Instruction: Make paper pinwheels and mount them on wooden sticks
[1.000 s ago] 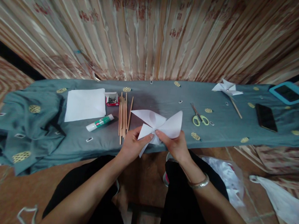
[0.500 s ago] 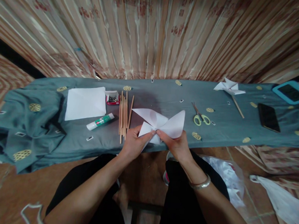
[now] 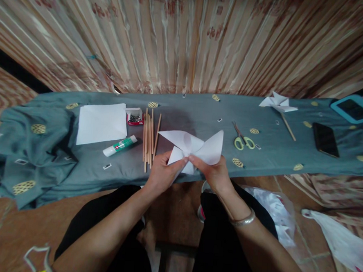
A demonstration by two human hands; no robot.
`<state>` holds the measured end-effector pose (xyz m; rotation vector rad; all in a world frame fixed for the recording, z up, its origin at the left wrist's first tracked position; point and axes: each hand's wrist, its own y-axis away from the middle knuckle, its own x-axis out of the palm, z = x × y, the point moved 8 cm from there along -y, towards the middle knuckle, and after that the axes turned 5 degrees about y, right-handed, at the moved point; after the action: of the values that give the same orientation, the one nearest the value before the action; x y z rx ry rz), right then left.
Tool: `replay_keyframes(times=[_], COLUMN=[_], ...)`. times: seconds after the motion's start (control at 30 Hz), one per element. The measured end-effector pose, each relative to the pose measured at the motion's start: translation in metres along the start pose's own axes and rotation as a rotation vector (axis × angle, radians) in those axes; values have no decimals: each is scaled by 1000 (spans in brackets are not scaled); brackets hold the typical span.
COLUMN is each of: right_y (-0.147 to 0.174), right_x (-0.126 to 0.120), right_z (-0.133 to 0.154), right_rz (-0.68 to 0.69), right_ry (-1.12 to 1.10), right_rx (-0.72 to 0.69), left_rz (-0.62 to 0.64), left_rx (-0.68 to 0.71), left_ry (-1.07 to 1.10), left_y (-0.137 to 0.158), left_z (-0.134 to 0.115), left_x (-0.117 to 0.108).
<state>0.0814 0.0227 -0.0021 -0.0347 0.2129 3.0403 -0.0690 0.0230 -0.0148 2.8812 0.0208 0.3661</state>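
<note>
A white paper pinwheel [image 3: 189, 144] is held over the table's near edge, its blades folded in to the middle. My left hand [image 3: 163, 171] grips its lower left side, thumb pressed at the centre. From the right, my right hand [image 3: 214, 171] pinches it too, its thumb meeting the left one there. The fingers underneath are hidden by the paper. Just left of my hands lie several wooden sticks [image 3: 149, 140]. Scissors [image 3: 243, 139] with light green handles rest to the right.
On the green cloth [image 3: 198, 112] at left are white paper sheets [image 3: 102, 124], a glue stick [image 3: 120, 145] and a small red-edged box of metal pins [image 3: 135, 117]. Farther right lie a pinwheel on a stick [image 3: 278, 104], a black phone [image 3: 325, 139] and a blue-framed tablet [image 3: 355, 109]. A pleated curtain [image 3: 181, 41] hangs behind.
My view has shifted slightly, so the table's things sit a little further left and higher. Both hands keep their hold on the paper pinwheel, thumbs still at its centre.
</note>
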Motion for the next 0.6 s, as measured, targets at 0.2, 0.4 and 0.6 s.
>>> replay_keyframes(times=[0.2, 0.4, 0.6], right_y=[-5, -17, -16], right_x=[-13, -38, -31], right_z=[2, 1, -10], right_rz=[-33, -42, 73], right_ry=[-18, -52, -50], right_rx=[-4, -18, 86], left_rz=[134, 374, 302], left_rx=[-54, -105, -156], left_ry=[61, 115, 124], left_y=[5, 28, 65], left_z=[6, 23, 24], left_x=[10, 21, 17])
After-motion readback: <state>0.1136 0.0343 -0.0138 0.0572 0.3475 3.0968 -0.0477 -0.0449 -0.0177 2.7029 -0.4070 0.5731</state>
